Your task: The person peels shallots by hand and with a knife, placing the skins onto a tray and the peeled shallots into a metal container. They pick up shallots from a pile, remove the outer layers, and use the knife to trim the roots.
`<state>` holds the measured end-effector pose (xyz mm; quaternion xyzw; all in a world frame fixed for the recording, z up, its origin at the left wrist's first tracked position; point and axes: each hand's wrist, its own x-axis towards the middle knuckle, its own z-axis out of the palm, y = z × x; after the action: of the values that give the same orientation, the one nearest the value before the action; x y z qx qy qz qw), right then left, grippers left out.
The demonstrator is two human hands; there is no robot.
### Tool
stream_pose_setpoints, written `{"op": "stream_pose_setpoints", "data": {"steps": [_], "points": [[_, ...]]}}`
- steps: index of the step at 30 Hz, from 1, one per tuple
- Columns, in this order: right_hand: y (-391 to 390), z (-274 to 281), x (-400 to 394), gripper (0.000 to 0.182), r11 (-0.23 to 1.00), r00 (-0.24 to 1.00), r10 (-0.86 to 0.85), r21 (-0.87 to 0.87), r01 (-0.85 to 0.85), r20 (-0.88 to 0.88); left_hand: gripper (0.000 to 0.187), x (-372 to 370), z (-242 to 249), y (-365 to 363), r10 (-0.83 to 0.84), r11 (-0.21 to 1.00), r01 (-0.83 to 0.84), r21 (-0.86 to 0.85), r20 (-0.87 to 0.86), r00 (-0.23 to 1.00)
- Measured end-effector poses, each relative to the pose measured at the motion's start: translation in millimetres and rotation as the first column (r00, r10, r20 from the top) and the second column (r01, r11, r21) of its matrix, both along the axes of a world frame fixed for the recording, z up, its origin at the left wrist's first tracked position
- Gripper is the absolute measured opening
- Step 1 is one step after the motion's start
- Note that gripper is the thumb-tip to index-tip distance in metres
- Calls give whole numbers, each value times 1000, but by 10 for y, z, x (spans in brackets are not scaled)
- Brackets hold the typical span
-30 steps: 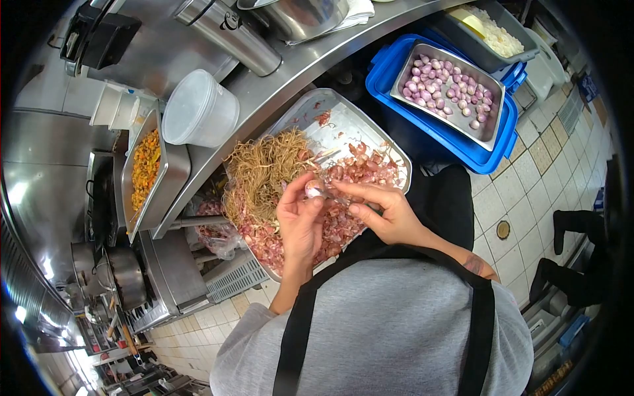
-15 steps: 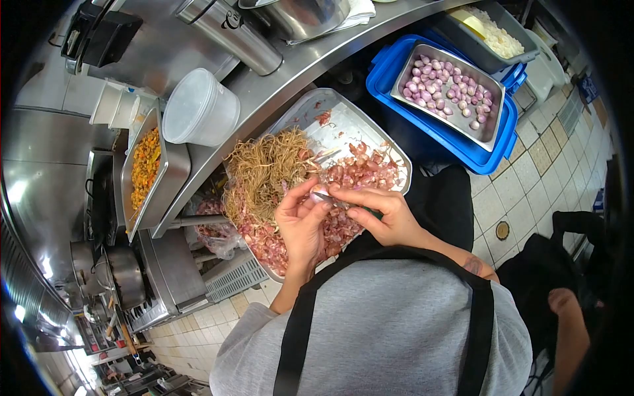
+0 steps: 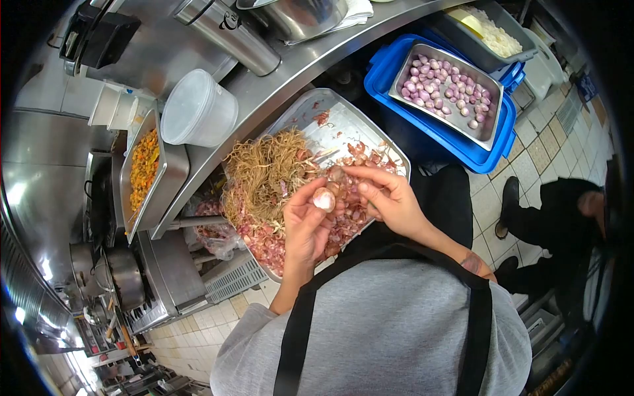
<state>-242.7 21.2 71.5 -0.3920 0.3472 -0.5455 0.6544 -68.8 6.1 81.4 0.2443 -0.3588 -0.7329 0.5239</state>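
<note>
Between the fingers of my left hand (image 3: 309, 221) is a shallot (image 3: 324, 199), its pale cut face turned up. My right hand (image 3: 391, 201) is beside it, thumb and forefinger pinched near the shallot's skin; a knife cannot be made out clearly there. Both hands are above a metal tray (image 3: 350, 119) on the lap. Dry shallot skins (image 3: 264, 241) and a heap of stringy roots (image 3: 267, 168) lie in that tray. At the upper right, peeled shallots (image 3: 429, 84) sit in a steel pan (image 3: 490, 135).
The pan rests on a blue lidded bin (image 3: 489, 164). Behind it is a grey tub (image 3: 528, 46) with white food. On the steel counter (image 3: 310, 63) stand a plastic tub (image 3: 198, 109) and a steel flask (image 3: 254, 56). Another person's legs (image 3: 555, 224) are at the right.
The shallot has turned to show its cut face, and the knife blade visible earlier is no longer distinct. My right hand has moved slightly up. The other person has shifted, showing shoes.
</note>
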Motion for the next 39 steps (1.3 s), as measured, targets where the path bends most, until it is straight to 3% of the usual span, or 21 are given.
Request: {"op": "stream_pose_setpoints", "data": {"steps": [6,12,13,16,21,25,28,31,34,37,39], "points": [[17,-30,-12,29,995,990,-104,-24,102,-97,47,-60,75,-39,40,998,-40,39,1,999],[73,61,49,33,931,952,-175,-357,76,-252,46,-83,52,-22,134,991,-134,12,39,990],[98,118,29,35,950,953,-116,-312,25,-279,46,-91,50,-18,148,989,-148,14,25,989],[103,110,67,37,914,961,-119,-406,8,-249,42,-76,-30,-3,188,980,-190,-59,-28,982],[134,178,32,39,935,978,58,-333,-123,-200,42,-120,-103,-38,262,947,-261,-187,-16,965],[98,60,105,36,851,977,-77,-523,-40,-201,47,-155,-118,-29,342,899,-325,-295,5,940],[94,49,51,33,861,952,-55,-497,-107,-301,48,-167,-166,-19,376,882,-359,-306,-4,927],[101,83,86,33,848,968,-98,-528,-40,-231,48,-189,-162,-5,431,854,-408,-323,-1,903],[106,88,99,33,846,959,-142,-533,-12,-247,48,-190,-163,0,431,857,-413,-307,-8,902],[129,110,36,31,894,928,-66,-435,-109,-368,47,-171,-192,4,396,882,-384,-273,-10,918],[120,82,73,30,859,934,-143,-509,-47,-328,45,-178,-202,10,350,903,-350,-248,-44,936]]}}
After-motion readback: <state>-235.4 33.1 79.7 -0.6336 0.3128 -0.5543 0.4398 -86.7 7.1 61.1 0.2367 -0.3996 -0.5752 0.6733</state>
